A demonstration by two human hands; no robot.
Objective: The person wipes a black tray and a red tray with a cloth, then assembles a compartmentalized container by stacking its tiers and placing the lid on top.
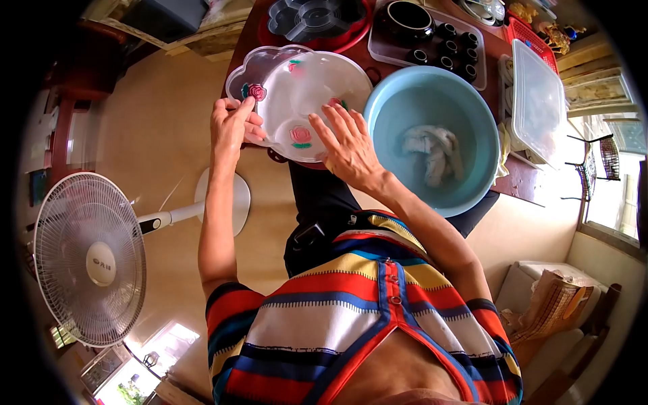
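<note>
A clear plastic lid (pixel 237 82) with a scalloped rim and printed red roses lies at the table's front edge. It overlaps a whitish round surface (pixel 317 74); whether that is part of the same piece, I cannot tell. My left hand (pixel 231 126) pinches the lid's left rim between thumb and fingers, beside a rose. Over the near right side, my right hand (pixel 347 148) has its fingers spread, with the fingertips at the surface. Close to that hand stands a light blue basin (pixel 385 165) of water, holding a wet white cloth (pixel 435 152).
Behind are a black compartment tray (pixel 317 20) and a clear tray (pixel 480 81) with a black teapot (pixel 405 23) and several small black cups (pixel 447 47). A plastic box (pixel 538 101) stands at the right. A standing fan (pixel 91 260) is on the left.
</note>
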